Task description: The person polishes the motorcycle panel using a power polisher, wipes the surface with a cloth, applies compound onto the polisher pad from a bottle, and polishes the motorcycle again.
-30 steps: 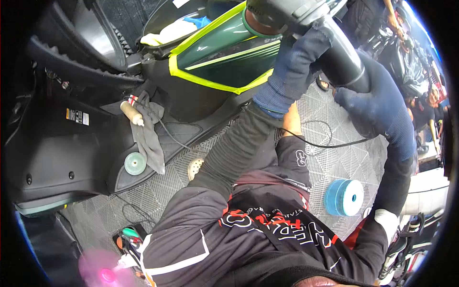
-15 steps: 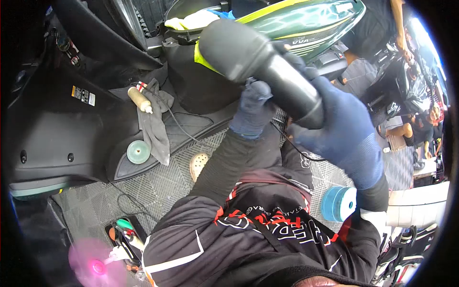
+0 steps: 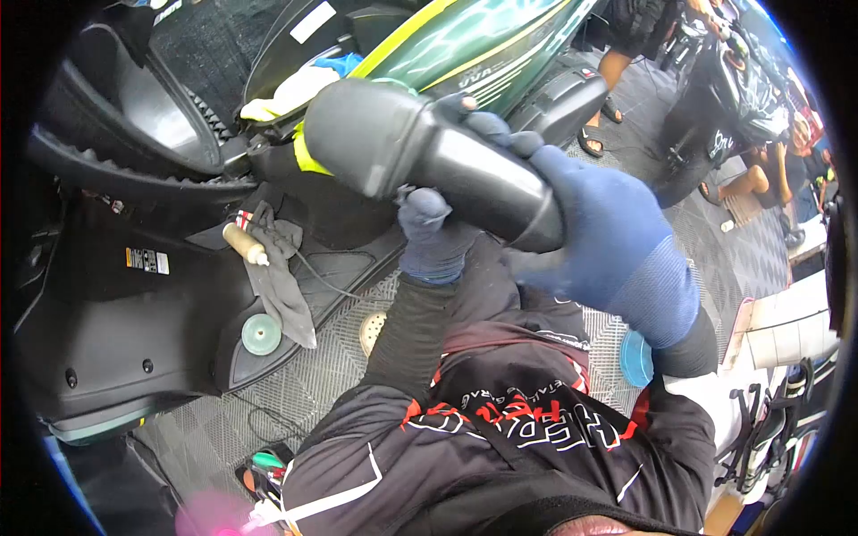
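Observation:
A black polisher (image 3: 362, 138), with a broad matte head and a glossy body, is held up before me at a slant. My right hand (image 3: 599, 223), in a blue knit glove, wraps around the rear of its body. Below the head is my left hand (image 3: 433, 223), also gloved, with its thumb up against the underside; its other fingers are mostly hidden. Behind the polisher stands a green scooter panel (image 3: 500, 54) with yellow edging. On the black footboard lie a grey cloth (image 3: 286, 304), a bottle of tan liquid (image 3: 244, 243) and a round green pad (image 3: 261, 334).
A raised black seat (image 3: 134, 116) is at upper left. White and blue cloths (image 3: 308, 87) rest at the open compartment. A blue tub (image 3: 636, 357) is by my right arm. A small pink fan (image 3: 214, 514) spins at lower left. Other people (image 3: 769, 174) and another motorbike (image 3: 706, 134) are at right.
My view has tilted, so the scooter and floor items sit lower in the picture. The polisher appears further left and slightly lower, still in both hands.

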Motion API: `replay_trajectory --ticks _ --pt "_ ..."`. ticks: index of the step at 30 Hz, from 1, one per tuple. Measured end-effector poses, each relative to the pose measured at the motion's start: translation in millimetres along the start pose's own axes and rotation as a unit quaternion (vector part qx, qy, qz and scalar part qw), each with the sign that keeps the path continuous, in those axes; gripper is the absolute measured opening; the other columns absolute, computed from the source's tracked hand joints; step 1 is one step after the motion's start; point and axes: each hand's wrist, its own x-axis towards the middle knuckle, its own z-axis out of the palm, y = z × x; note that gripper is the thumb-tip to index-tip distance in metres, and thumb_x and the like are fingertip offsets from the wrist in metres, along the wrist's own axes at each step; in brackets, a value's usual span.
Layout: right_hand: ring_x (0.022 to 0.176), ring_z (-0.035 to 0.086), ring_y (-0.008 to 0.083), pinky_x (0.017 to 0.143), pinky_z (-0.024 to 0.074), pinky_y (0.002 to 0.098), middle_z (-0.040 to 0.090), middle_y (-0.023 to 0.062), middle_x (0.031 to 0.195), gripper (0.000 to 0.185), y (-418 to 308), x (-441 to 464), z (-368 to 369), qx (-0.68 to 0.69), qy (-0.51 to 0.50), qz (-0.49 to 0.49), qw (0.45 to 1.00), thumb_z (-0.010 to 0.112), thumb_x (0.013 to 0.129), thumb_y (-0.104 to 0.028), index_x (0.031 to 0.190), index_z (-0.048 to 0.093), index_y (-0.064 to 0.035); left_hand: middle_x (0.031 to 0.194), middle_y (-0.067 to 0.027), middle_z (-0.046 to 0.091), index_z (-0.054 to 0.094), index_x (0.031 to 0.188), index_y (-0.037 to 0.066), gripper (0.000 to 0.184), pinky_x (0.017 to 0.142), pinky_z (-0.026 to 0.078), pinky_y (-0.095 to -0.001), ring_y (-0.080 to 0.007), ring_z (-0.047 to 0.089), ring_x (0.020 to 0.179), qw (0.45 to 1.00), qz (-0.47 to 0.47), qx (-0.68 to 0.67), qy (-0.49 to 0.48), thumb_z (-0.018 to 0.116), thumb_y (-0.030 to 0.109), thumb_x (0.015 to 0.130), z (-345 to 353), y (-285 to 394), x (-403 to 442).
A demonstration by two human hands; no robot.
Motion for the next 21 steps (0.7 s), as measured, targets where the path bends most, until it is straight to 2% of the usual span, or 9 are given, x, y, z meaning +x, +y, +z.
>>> replay_trajectory --ticks 3,5,7,9,10,14,15,18,21 --pt "0.094 0.072 0.0391 0.084 0.0557 0.0439 0.072 0.0229 0.1 0.082 24 -2 -23 0.049 -0.025 0.042 0.998 0.081 0.066 -0.025 0.14 0.053 -0.0012 0.133 -0.0144 0.059 0.037 0.146 0.007 0.084 0.112 0.047 -0.0486 -0.031 0.06 0.123 0.998 -0.06 0.031 -0.009 0.082 0.032 0.08 3 -20 21" --pt "0.096 0.074 0.032 0.086 0.0551 0.0403 0.072 0.0228 0.101 0.084 47 -4 -29 0.082 0.006 0.062 0.995 0.081 0.068 -0.024 0.143 0.051 -0.0003 0.13 -0.0162 0.058 0.041 0.145 0.005 0.084 0.107 0.051 -0.0495 -0.0347 0.06 0.123 0.992 -0.074 0.1 0.025 0.081 0.038 0.079 6 -36 39" --pt "0.094 0.07 0.0204 0.088 0.0534 0.0347 0.071 0.0149 0.103 0.071 64 -2 -37 0.155 0.007 0.073 0.985 0.078 0.071 -0.023 0.134 0.056 0.0017 0.13 -0.0164 0.061 0.046 0.142 0.004 0.061 0.109 0.05 -0.0475 -0.029 0.061 0.124 0.982 -0.087 0.165 0.018 0.066 0.032 0.092 -8 -57 55" --pt "0.088 0.073 0.0257 0.083 0.0557 0.0363 0.072 0.0187 0.095 0.07 87 -1 -41 0.19 0.007 0.112 0.975 0.081 0.071 -0.035 0.128 0.061 -0.001 0.13 -0.0163 0.062 0.051 0.138 0.002 0.049 0.109 0.049 -0.0478 -0.0271 0.062 0.122 0.983 -0.103 0.151 0.004 0.061 0.027 0.098 -35 -84 76" --pt "0.088 0.07 0.02 0.083 0.0552 0.0339 0.071 0.0151 0.096 0.067 99 1 -45 0.184 -0.003 0.119 0.976 0.08 0.073 -0.035 0.126 0.061 0.0008 0.126 -0.0148 0.064 0.054 0.135 0.002 0.041 0.106 0.052 -0.0459 -0.0257 0.066 0.116 0.958 -0.043 0.282 0.006 0.062 0.023 0.1 -30 -95 86" --pt "0.085 0.066 0.0158 0.08 0.0548 0.0314 0.069 0.0087 0.101 0.065 138 3 -45 0.277 0.026 0.077 0.957 0.078 0.078 -0.034 0.126 0.059 0.0056 0.125 -0.0112 0.067 0.058 0.133 0.003 0.04 0.097 0.057 -0.0386 -0.0241 0.068 0.111 0.965 -0.135 0.217 0.053 0.068 0.018 0.098 2 -107 114" --pt "0.085 0.066 0.0158 0.08 0.0548 0.0314 0.069 0.0087 0.101 0.065 143 4 -47 0.277 0.024 0.078 0.958 0.078 0.078 -0.034 0.126 0.059 0.0056 0.127 -0.0128 0.067 0.059 0.135 0.007 0.044 0.099 0.055 -0.0366 -0.0242 0.068 0.113 0.85 0.108 0.496 -0.138 0.072 0.008 0.092 -2 -103 116" --pt "0.084 0.066 0.0133 0.078 0.0544 0.0286 0.069 0.0101 0.101 0.061 147 4 -50 0.345 0.019 0.157 0.925 0.076 0.079 -0.03 0.125 0.059 0.0066 0.128 -0.0151 0.066 0.06 0.135 0.01 0.051 0.099 0.055 -0.0363 -0.0248 0.066 0.116 0.897 0.053 0.422 -0.125 0.074 0.0 0.087 -1 -110 127" --pt "0.084 0.066 0.0137 0.078 0.0543 0.0295 0.069 0.0096 0.1 0.06 136 1 -40 0.339 0.02 0.149 0.929 0.076 0.079 -0.029 0.124 0.06 0.0065 0.128 -0.0144 0.066 0.06 0.134 0.009 0.053 0.098 0.056 -0.0367 -0.0257 0.067 0.116 0.861 0.073 0.481 -0.149 0.075 -0.002 0.085 -4 -100 115"
